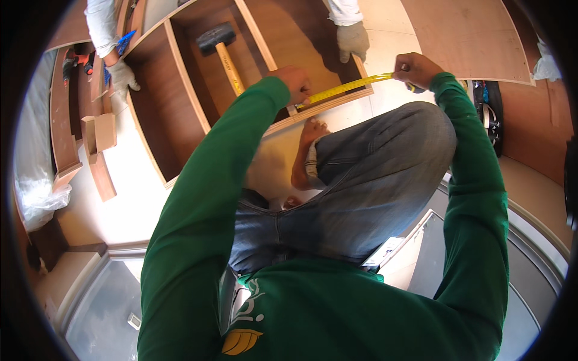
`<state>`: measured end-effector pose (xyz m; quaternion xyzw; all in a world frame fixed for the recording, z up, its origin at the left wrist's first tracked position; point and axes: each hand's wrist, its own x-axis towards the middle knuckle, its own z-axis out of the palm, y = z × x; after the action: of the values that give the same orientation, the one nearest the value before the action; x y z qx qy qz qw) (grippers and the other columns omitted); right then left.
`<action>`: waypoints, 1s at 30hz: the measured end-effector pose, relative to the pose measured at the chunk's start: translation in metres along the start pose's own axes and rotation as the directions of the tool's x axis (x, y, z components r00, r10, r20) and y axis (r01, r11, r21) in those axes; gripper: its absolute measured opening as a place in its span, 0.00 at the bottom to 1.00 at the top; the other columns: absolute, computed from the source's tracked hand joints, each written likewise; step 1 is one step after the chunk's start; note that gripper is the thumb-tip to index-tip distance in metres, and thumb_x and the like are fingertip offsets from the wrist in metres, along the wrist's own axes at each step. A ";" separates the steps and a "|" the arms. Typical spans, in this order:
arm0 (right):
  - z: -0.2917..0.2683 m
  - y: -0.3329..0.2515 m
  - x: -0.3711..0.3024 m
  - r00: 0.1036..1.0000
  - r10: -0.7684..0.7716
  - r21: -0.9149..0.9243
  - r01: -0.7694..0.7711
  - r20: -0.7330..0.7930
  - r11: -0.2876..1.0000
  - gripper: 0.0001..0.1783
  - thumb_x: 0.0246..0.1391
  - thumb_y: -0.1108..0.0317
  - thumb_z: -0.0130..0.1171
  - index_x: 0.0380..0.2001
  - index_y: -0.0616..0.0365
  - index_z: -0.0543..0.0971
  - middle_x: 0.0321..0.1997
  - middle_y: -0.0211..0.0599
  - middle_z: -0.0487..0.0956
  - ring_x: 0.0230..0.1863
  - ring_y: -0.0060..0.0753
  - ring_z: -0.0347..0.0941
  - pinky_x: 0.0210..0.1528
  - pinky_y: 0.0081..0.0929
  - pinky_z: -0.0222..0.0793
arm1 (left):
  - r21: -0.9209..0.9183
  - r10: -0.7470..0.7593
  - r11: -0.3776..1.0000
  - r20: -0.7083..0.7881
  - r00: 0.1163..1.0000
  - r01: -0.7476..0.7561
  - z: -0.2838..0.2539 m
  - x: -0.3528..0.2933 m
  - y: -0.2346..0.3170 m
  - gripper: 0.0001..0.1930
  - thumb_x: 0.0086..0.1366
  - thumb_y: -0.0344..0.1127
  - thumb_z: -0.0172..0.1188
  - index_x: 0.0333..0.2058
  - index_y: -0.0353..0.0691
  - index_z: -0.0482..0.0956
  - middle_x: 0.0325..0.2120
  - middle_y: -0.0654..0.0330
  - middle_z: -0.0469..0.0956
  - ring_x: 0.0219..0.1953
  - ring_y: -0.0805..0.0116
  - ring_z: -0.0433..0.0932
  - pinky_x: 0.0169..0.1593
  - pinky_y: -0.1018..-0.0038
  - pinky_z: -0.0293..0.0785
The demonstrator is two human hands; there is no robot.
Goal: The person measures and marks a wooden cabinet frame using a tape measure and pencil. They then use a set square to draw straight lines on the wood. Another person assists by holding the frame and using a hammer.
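A yellow tape measure blade (346, 88) stretches along the near edge of a wooden cabinet frame (325, 112). Its left end is at my left hand (294, 83), whose fingers are closed on it beside a divider; the very tip is partly hidden. My right hand (415, 70) grips the tape measure past the frame's right corner, with the dark case only partly showing below the fingers. In the middle compartment lies a mallet (215, 38) with a black head and a wooden handle, just left of my left forearm.
Facing me, a co-worker's gloved hands (353, 41) rest on the frame's left and right sides. Wooden panels (466, 33) lie at the right. At the left are a red-and-black power tool (71, 63), a small cardboard box (99, 132) and plastic sheeting (35, 162). My bare foot (310, 135) is near the frame.
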<state>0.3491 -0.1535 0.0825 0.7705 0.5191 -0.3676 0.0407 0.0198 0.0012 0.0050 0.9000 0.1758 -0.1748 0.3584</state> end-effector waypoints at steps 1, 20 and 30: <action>0.004 0.000 0.002 1.000 -0.013 -0.002 0.013 0.011 1.000 0.10 0.60 0.63 0.68 0.35 0.59 0.83 0.28 0.39 0.84 0.28 0.29 0.80 0.34 0.32 0.78 | -0.013 -0.018 1.000 0.014 1.000 0.019 0.000 0.000 0.000 0.08 0.60 0.39 0.72 0.36 0.46 0.88 0.30 0.56 0.86 0.37 0.55 0.85 0.42 0.61 0.78; 0.046 -0.001 0.008 0.975 0.220 0.144 -0.217 -0.008 0.966 0.12 0.64 0.60 0.67 0.37 0.58 0.81 0.36 0.40 0.86 0.32 0.28 0.79 0.38 0.28 0.76 | 0.086 -0.073 0.994 0.025 0.997 0.071 -0.003 -0.008 0.013 0.04 0.55 0.35 0.68 0.27 0.44 0.83 0.26 0.58 0.84 0.34 0.53 0.85 0.39 0.59 0.79; 0.064 0.002 0.004 0.998 0.041 0.248 -0.027 -0.055 0.968 0.12 0.67 0.68 0.62 0.51 0.53 0.86 0.36 0.38 0.80 0.33 0.27 0.76 0.37 0.27 0.77 | 0.069 -0.067 0.995 -0.028 0.997 0.069 0.008 -0.006 0.003 0.04 0.54 0.34 0.66 0.30 0.45 0.83 0.27 0.57 0.84 0.35 0.52 0.84 0.39 0.58 0.79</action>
<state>0.3186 -0.1795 0.0328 0.7890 0.4570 -0.4056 -0.0646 0.0140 -0.0074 0.0044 0.9077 0.2047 -0.1814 0.3182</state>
